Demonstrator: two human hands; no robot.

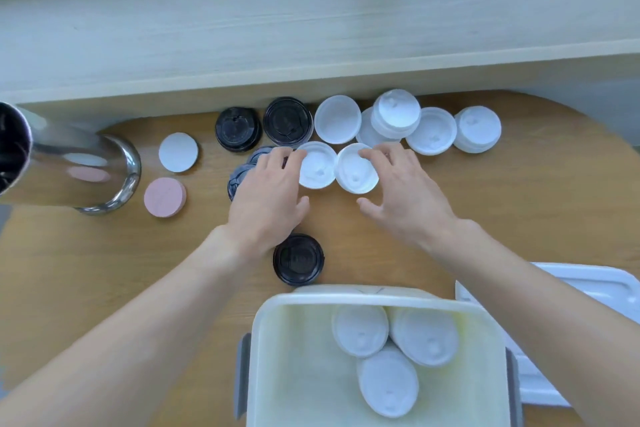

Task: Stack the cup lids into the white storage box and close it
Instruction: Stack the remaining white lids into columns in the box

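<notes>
On wooden table point(104, 274), both hands spread: left hand point(266, 194), right hand point(401, 191) touching round white plastic lids point(317, 166).

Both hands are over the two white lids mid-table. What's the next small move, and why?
Probably close each grip on the lid under it: the left hand has fingertips on one white lid, the right hand reaches over the neighbouring white lid, and neither looks lifted yet. The storage box stands open near the person with three lids inside, so carry both there.
</notes>
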